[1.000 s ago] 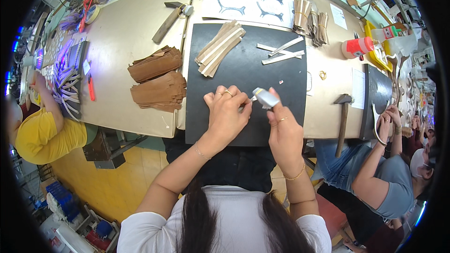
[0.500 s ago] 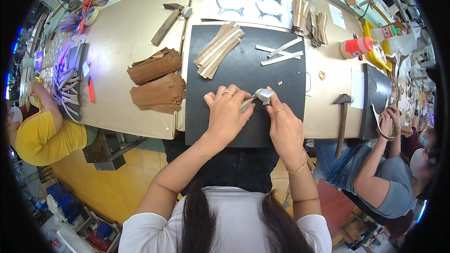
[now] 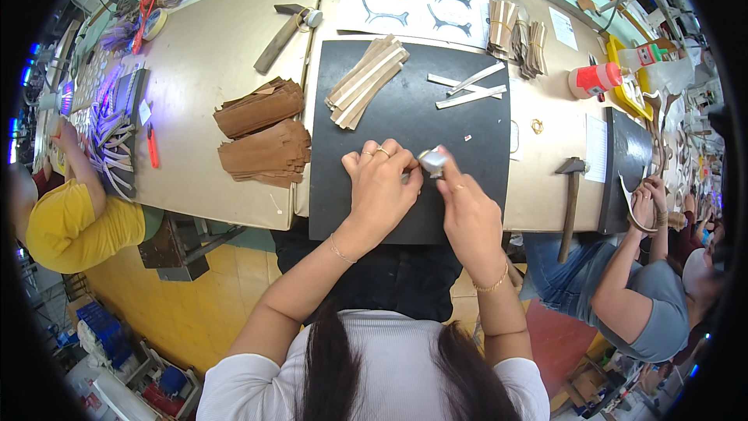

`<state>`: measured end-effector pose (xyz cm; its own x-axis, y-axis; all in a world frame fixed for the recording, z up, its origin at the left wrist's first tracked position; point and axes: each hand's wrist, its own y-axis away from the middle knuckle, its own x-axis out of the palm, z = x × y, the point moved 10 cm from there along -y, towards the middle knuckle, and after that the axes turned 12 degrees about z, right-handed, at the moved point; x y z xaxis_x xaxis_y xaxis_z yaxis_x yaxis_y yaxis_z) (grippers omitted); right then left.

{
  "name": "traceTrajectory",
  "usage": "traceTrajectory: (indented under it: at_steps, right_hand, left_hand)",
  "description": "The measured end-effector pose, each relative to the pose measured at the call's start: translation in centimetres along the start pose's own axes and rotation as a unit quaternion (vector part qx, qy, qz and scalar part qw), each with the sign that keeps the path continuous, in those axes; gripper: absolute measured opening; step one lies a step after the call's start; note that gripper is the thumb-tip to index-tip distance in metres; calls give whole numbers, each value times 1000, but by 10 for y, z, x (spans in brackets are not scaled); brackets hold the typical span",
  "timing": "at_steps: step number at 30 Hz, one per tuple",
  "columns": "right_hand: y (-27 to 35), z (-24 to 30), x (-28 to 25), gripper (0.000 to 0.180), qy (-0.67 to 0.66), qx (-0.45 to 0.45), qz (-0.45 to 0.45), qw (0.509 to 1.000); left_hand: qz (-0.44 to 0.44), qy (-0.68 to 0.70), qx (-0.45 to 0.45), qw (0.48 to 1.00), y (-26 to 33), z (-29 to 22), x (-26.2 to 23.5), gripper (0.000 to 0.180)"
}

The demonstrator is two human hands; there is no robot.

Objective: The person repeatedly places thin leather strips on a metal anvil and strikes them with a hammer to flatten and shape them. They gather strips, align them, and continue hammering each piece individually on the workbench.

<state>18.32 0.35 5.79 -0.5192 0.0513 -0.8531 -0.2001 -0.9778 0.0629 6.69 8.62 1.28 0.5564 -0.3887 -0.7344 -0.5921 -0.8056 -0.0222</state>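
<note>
Over the black work board [image 3: 343, 210], my left hand [image 3: 382, 187] is closed, thumb and fingers pinched on a thin pale strip that they mostly hide. My right hand [image 3: 474, 222], its forefinger blurred, grips a small shiny silvery piece [image 3: 432, 161], whose exact kind I cannot make out. The piece sits just right of my left fingertips. Farther up the board lies a fanned bundle of tan and white strips [image 3: 366, 82]. Loose white strips [image 3: 471, 99] lie to its right.
Brown leather stacks [image 3: 265, 152] and a hammer [image 3: 288, 37] lie on the left; another hammer [image 3: 571, 206] lies on the right. Near the yellow tray [image 3: 631, 93] is a red-and-white bottle [image 3: 594, 79]. A printed sheet [image 3: 417, 0] is at the back. People sit at both sides.
My right hand has shifted slightly left, turning the silvery piece toward my left fingertips. The strip between my left fingers shows less now. The person at the left has moved an arm.
</note>
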Motion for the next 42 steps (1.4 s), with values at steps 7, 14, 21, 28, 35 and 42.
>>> traceTrajectory:
  at_steps: [7,14,21,28,35,42]
  right_hand:
    - [0,-2,-10,47,-43,-43,-85,994]
    - [-5,-15,17,46,57,28,37,997]
    - [-7,-11,-12,49,-25,-8,-52,998]
    - [-11,-14,-1,46,50,9,3,999]
    - [-18,-21,2,46,62,7,22,998]
    - [-5,-3,-7,47,3,-15,-22,1000]
  left_hand:
    - [-15,-15,6,1000,-1,-3,2,7]
    - [8,11,-23,1000,5,10,-1,11]
    - [-37,-57,28,997,8,-6,-6,9]
    - [-42,-80,34,995,6,-11,-7,9]
    - [-53,-59,35,996,5,-10,-7,10]
    - [-43,-63,38,996,4,-9,-4,10]
